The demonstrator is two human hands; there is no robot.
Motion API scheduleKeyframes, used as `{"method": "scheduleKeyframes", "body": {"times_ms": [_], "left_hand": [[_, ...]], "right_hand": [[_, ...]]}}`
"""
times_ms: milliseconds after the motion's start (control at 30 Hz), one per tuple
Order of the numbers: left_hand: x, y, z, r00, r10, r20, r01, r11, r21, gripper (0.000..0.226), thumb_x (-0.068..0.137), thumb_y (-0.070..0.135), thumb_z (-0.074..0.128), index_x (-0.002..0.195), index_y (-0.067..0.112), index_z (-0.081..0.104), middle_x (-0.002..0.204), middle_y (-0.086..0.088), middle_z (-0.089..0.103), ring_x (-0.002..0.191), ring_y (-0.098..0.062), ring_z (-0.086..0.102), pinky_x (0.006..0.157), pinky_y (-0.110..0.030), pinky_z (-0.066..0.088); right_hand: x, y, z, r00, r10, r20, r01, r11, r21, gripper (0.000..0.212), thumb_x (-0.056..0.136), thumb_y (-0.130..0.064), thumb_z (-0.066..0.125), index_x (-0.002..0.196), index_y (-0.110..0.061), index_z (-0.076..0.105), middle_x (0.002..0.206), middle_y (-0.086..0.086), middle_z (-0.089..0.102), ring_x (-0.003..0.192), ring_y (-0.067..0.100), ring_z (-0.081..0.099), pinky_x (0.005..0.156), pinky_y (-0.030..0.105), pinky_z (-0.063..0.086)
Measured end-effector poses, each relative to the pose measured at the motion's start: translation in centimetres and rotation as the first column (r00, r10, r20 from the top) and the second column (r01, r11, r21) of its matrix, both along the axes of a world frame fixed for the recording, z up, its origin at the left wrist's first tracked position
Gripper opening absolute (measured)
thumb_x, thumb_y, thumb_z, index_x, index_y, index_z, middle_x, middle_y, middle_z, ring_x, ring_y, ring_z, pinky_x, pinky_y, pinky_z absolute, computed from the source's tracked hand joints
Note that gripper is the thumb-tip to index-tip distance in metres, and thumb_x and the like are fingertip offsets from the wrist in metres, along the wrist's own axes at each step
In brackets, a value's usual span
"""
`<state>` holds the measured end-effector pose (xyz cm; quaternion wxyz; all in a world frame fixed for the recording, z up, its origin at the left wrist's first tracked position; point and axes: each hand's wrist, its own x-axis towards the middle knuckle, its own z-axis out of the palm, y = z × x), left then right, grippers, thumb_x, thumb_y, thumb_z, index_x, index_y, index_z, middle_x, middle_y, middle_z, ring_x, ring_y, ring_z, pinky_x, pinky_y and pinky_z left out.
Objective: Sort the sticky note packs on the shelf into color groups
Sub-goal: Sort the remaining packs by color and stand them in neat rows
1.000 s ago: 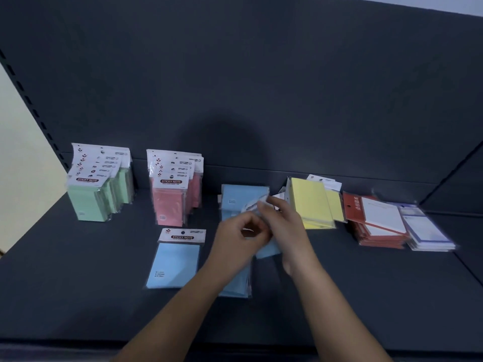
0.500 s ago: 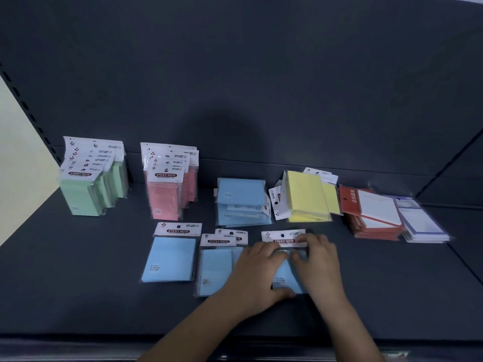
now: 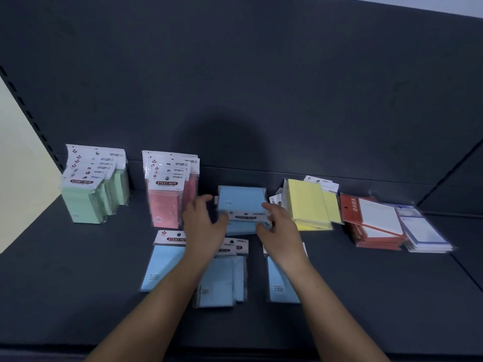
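Step in hand: You are on the blue group. Judged from the layout, green and pink are already grouped and blue is split in two places.
Left hand: Your left hand (image 3: 203, 226) is at the left edge of the blue pile (image 3: 241, 201). The fingers (image 3: 200, 206) are spread wide and hold nothing.
Right hand: Your right hand (image 3: 281, 231) is at the pile's right edge. The fingers (image 3: 270, 209) are apart, loosely curved, and hold nothing. Contact with the pile cannot be confirmed.
Blue pile: It lies flat near the back of the shelf (image 3: 78, 283), between the pink packs (image 3: 167, 205) and the yellow packs (image 3: 307, 205). Its packs sit askew, with one header card facing front.
Loose blue packs: The loose blue packs (image 3: 164, 265) lie flat in front of the pile, partly under your forearms. There is one at left, two overlapping in the middle and one at right.
Green packs: The green packs (image 3: 88, 202) stand in an upright row at far left, well apart from both hands.
Other stock: The red-headed pads (image 3: 376, 223) and blue-bordered pads (image 3: 423, 232) are stacked flat at far right.
Next move: Probably close both hands on the pile's sides, square it, then join it with the loose packs.
Caution: The wrappers look slick, so grip evenly or the top packs may slide off. Keep your left hand clear of the pink row just beside it.
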<state>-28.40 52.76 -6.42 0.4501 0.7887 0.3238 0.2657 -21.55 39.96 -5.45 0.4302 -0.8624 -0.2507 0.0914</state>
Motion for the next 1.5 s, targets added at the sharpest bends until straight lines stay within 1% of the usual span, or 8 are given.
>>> {"method": "scheduleKeyframes", "body": {"times_ms": [100, 267, 500, 600, 767, 933, 1167, 1500], "left_hand": [[0.6, 0.4, 0.2, 0.989, -0.142, 0.036, 0.146, 0.975, -0.167, 0.028, 0.091, 0.015, 0.056, 0.119, 0.011, 0.058, 0.116, 0.0, 0.059, 0.107, -0.013, 0.054, 0.087, -0.022, 0.04], [0.5, 0.2, 0.1, 0.995, -0.027, 0.1, 0.04, 0.99, -0.132, 0.017, 0.09, 0.016, 0.058, 0.098, 0.007, 0.069, 0.102, -0.003, 0.066, 0.09, -0.012, 0.058, 0.081, -0.021, 0.039], [0.2, -0.4, 1.2, 0.954, 0.136, 0.269, 0.017, 0.867, -0.498, 0.014, 0.082, 0.0, 0.065, 0.078, 0.013, 0.06, 0.088, -0.008, 0.064, 0.082, -0.018, 0.058, 0.079, -0.03, 0.05], [-0.4, -0.8, 1.7, 0.967, -0.013, 0.255, 0.149, 0.839, -0.524, 0.034, 0.082, -0.009, 0.054, 0.086, 0.023, 0.063, 0.105, -0.011, 0.064, 0.089, -0.02, 0.058, 0.079, -0.036, 0.05], [-3.3, 0.4, 1.9, 0.909, -0.223, 0.352, 0.398, 0.713, -0.577, 0.054, 0.082, -0.01, 0.048, 0.109, 0.033, 0.067, 0.103, 0.011, 0.071, 0.093, -0.008, 0.066, 0.075, -0.022, 0.055], [-7.0, 2.7, 1.8, 0.938, -0.127, 0.322, 0.296, 0.779, -0.554, 0.05, 0.08, -0.008, 0.05, 0.105, 0.031, 0.068, 0.099, 0.004, 0.069, 0.088, -0.009, 0.063, 0.075, -0.019, 0.049], [-10.0, 3.9, 2.0, 0.922, -0.041, 0.384, 0.253, 0.815, -0.522, 0.031, 0.087, 0.0, 0.056, 0.094, 0.024, 0.073, 0.092, -0.001, 0.072, 0.08, -0.013, 0.068, 0.066, -0.02, 0.054], [-7.1, 1.3, 2.6, 0.926, -0.204, 0.318, 0.34, 0.818, -0.464, 0.034, 0.088, -0.002, 0.054, 0.106, 0.026, 0.064, 0.094, 0.009, 0.068, 0.069, -0.007, 0.064, 0.059, -0.018, 0.051]], "right_hand": [[0.6, 1.2, 0.1, 0.993, -0.014, -0.114, 0.014, 1.0, 0.002, 0.049, 0.091, -0.014, 0.053, 0.138, -0.012, 0.041, 0.14, 0.004, 0.043, 0.13, 0.02, 0.038, 0.109, 0.027, 0.03], [0.9, 1.2, 0.0, 0.963, -0.115, -0.245, 0.155, 0.976, 0.155, 0.04, 0.091, -0.012, 0.051, 0.131, -0.008, 0.052, 0.136, 0.004, 0.053, 0.125, 0.016, 0.047, 0.104, 0.023, 0.034], [-0.4, 0.3, -1.3, 0.89, -0.108, -0.443, 0.298, 0.873, 0.386, 0.023, 0.091, -0.016, 0.056, 0.113, -0.015, 0.063, 0.11, -0.006, 0.062, 0.097, 0.003, 0.056, 0.087, 0.018, 0.04], [-0.7, 0.0, -1.7, 0.908, -0.12, -0.402, 0.297, 0.861, 0.413, 0.017, 0.092, -0.019, 0.056, 0.108, -0.019, 0.059, 0.105, -0.008, 0.061, 0.093, -0.005, 0.055, 0.08, 0.013, 0.041], [-1.3, 0.6, -1.4, 0.908, -0.083, -0.412, 0.277, 0.855, 0.439, 0.023, 0.091, -0.02, 0.057, 0.114, -0.017, 0.053, 0.102, 0.007, 0.065, 0.091, 0.016, 0.06, 0.085, 0.035, 0.048], [-2.7, 2.0, -1.2, 0.967, -0.011, -0.253, 0.145, 0.843, 0.518, 0.017, 0.089, -0.015, 0.06, 0.099, -0.027, 0.055, 0.066, -0.002, 0.06, 0.059, 0.004, 0.049, 0.06, 0.016, 0.04], [-5.0, 4.9, -0.9, 0.875, 0.192, -0.445, 0.136, 0.784, 0.606, 0.021, 0.086, -0.002, 0.061, 0.094, -0.022, 0.064, 0.08, -0.012, 0.071, 0.072, -0.001, 0.066, 0.066, 0.014, 0.053], [-2.8, -0.4, 0.5, 0.878, 0.017, -0.479, 0.293, 0.773, 0.563, 0.021, 0.087, -0.004, 0.06, 0.09, -0.022, 0.07, 0.099, -0.001, 0.07, 0.089, 0.014, 0.066, 0.083, 0.032, 0.055]]}}
